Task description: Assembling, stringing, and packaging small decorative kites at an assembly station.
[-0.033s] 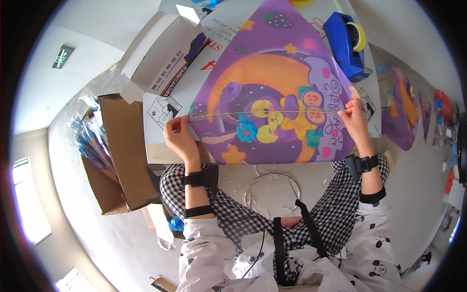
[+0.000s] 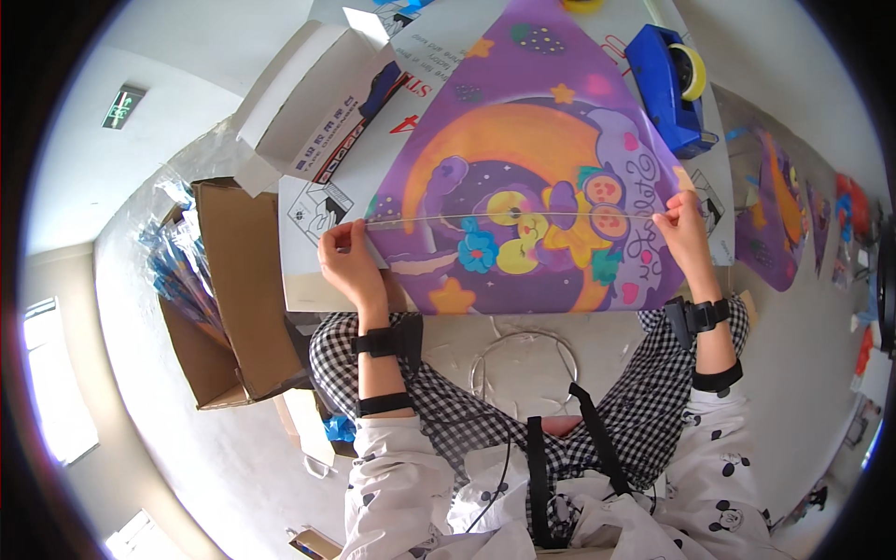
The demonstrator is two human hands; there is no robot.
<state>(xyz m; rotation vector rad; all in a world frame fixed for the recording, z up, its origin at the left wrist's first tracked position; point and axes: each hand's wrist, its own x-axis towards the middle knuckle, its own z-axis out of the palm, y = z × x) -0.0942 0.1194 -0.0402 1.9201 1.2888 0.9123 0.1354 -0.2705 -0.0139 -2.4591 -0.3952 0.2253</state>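
Note:
A purple triangular kite (image 2: 439, 140), printed with an orange moon and a yellow cartoon animal, lies spread over the work surface in front of me. Straight across it runs a thin, pale rod or taut cord (image 2: 551, 215); which of the two, I cannot tell. My left hand (image 2: 353, 266) pinches one end, just beyond the kite's left edge. At the other end my right hand (image 2: 683, 229) is closed in a pinch, close to the kite's right edge. Both hands wear black wrist straps.
A blue tape dispenser (image 2: 667, 89) with yellow tape stands at the right back. Left of the kite lies an opened white carton (image 2: 294, 103). A brown cardboard box (image 2: 245, 289) of plastic-wrapped pieces is further left. More purple kites (image 2: 773, 210) are at the right. A round stool (image 2: 525, 336) stands below.

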